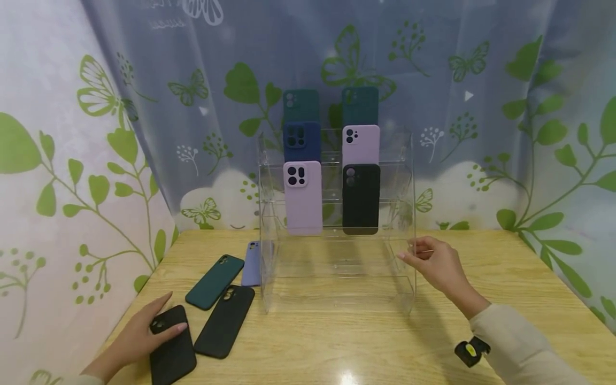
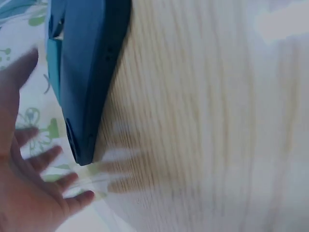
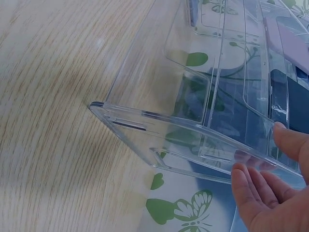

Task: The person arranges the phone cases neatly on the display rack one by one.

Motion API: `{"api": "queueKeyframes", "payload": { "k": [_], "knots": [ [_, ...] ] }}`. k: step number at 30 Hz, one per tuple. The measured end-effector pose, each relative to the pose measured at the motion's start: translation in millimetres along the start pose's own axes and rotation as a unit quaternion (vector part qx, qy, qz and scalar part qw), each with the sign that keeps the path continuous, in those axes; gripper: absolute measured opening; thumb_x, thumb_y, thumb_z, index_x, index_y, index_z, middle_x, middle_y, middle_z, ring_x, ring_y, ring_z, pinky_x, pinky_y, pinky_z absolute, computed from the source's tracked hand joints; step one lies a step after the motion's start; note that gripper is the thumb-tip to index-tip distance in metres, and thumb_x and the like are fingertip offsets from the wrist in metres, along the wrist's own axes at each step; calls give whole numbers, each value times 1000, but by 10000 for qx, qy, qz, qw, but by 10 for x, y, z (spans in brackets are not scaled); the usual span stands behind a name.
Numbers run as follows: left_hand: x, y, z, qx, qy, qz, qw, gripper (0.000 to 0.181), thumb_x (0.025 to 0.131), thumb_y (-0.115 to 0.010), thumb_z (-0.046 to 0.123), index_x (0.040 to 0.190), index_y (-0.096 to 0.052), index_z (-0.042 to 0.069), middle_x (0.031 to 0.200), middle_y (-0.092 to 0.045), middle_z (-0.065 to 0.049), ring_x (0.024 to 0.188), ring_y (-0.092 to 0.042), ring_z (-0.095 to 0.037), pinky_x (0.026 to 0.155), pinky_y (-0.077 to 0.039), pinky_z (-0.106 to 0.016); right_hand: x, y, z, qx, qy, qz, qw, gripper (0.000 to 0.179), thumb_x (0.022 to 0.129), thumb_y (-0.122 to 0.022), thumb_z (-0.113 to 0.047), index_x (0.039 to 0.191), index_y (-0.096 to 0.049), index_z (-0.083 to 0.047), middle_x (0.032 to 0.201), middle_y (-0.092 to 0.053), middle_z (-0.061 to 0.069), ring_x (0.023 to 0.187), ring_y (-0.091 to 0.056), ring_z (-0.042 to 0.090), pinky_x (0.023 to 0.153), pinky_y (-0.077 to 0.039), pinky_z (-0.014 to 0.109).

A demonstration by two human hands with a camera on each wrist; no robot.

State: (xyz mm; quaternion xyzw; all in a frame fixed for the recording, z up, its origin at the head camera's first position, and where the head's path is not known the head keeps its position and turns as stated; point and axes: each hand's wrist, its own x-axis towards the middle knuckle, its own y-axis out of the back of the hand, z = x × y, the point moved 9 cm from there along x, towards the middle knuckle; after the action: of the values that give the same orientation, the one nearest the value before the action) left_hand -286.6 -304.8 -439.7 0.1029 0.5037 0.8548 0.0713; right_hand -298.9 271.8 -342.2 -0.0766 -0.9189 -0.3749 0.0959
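Note:
My left hand [image 1: 137,334] hovers at a black phone case [image 1: 173,347] near the table's front left, its thumb lying across the case in the head view. From the left wrist, that hand [image 2: 29,188] shows spread fingers beside a dark case [image 2: 87,82]. A clear acrylic display stand [image 1: 337,286] stands mid-table. My right hand [image 1: 440,267] pinches its right side panel, thumb on the inner side and fingers outside, as the right wrist view also shows. Upright in the stand are a lilac case [image 1: 304,206], a black case [image 1: 361,206] and several others behind them.
Left of the stand lie another black case [image 1: 225,323], a dark green case [image 1: 215,282] and a periwinkle case [image 1: 252,267]. A black strap device [image 1: 471,351] sits by the right sleeve [image 1: 520,337]. Leaf-printed curtains [image 1: 212,133] border the wooden table [image 1: 298,353].

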Motion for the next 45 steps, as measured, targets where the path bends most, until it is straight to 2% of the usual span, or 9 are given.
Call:
{"api": "queueKeyframes", "payload": {
  "k": [5,9,14,19,23,29,37,42,45],
  "knots": [
    [-72,23,-121,593,1048,-108,9927,95,88,-58,60,141,-32,-15,133,-39,-43,120,-40,-59,92,-40,-67,-3,-1,6,57,8,18,10000,55,88,-70,-39,125,-60,1,110,-65,21,97,-66,34,70,-58,37],
    [-109,-55,-158,965,1571,-342,9823,105,85,-51,71,139,-34,-16,127,-38,-48,111,-43,-63,87,-42,-67,-6,3,20,47,-10,39,10000,54,88,-70,-37,125,-60,0,110,-65,21,96,-66,34,69,-59,37],
    [-139,-162,-131,1303,1858,-270,9735,111,79,-51,78,136,-37,-17,119,-38,-48,104,-39,-65,83,-41,-69,-2,-3,24,73,-37,18,10000,55,88,-70,-39,126,-60,0,111,-64,21,98,-65,35,70,-59,38],
    [-141,-208,-135,1270,2205,-266,9667,118,73,-50,84,135,-36,-15,118,-36,-46,101,-40,-62,68,-46,-64,-2,-8,17,95,-35,-5,9999,52,89,-70,-35,126,-59,0,111,-63,21,98,-65,35,71,-58,39],
    [-121,-214,-118,1220,2378,-338,9630,121,70,-52,85,136,-35,-15,120,-36,-43,102,-40,-61,65,-47,-62,-6,-2,16,87,-4,8,10000,53,89,-70,-36,126,-59,0,111,-63,22,98,-65,35,71,-58,40],
    [-74,-202,-84,1191,2450,-362,9615,113,71,-60,77,135,-38,-14,121,-36,-42,104,-40,-59,69,-48,-63,-7,-7,18,128,14,-3,9999,55,88,-70,-39,126,-59,0,111,-63,21,98,-65,35,72,-58,40],
    [-16,-29,-8,1342,2055,-69,9694,101,78,-64,64,134,-38,-15,122,-36,-44,105,-38,-65,75,-45,-67,-7,-8,13,134,10,14,9999,55,88,-70,-38,126,-59,1,111,-63,21,97,-65,35,71,-58,39],
    [89,182,197,1221,1736,171,9771,95,83,-64,55,137,-32,-16,125,-32,-45,108,-34,-67,84,-38,-70,-8,-6,14,122,5,19,9999,56,88,-70,-39,125,-59,0,110,-64,21,97,-65,35,70,-58,38],
    [153,323,392,1184,1478,376,9812,96,83,-64,55,140,-30,-14,128,-31,-44,108,-35,-67,80,-39,-70,-5,0,17,112,-3,25,9999,55,88,-70,-39,125,-60,0,109,-64,20,97,-65,34,70,-58,38]
  ]
}}
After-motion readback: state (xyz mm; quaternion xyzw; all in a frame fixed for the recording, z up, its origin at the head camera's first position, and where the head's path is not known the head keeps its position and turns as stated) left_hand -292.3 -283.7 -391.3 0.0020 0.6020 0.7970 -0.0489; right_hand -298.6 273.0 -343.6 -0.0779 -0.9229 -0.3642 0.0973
